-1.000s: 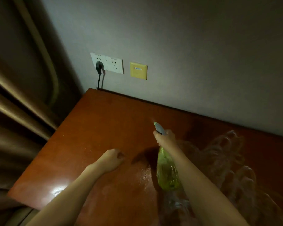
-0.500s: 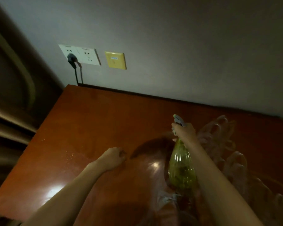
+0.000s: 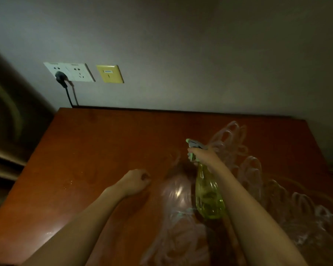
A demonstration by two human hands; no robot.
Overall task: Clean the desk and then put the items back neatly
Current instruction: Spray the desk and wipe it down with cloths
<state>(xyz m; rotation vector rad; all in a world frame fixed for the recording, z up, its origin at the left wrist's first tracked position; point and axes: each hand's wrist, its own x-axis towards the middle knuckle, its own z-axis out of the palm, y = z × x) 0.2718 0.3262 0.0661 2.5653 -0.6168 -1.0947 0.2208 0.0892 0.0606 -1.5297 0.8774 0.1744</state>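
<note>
We are holding the spray bottle [image 3: 208, 192] above the desk [image 3: 96, 150], its long axis running away from us, nozzle aiming at the wall. Our right hand [image 3: 204, 155] is gripping its trigger head; our left hand [image 3: 136, 181] is curling its fingers into a fist, holding nothing. Blurred pale streaks are obscuring the desk's right side.

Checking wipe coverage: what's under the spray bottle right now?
The spray bottle, gripped by the right hand, hangs over the desk. Below it, glossy wood and pale reflections show. The patch straight beneath is hidden by the bottle and forearm.
</note>
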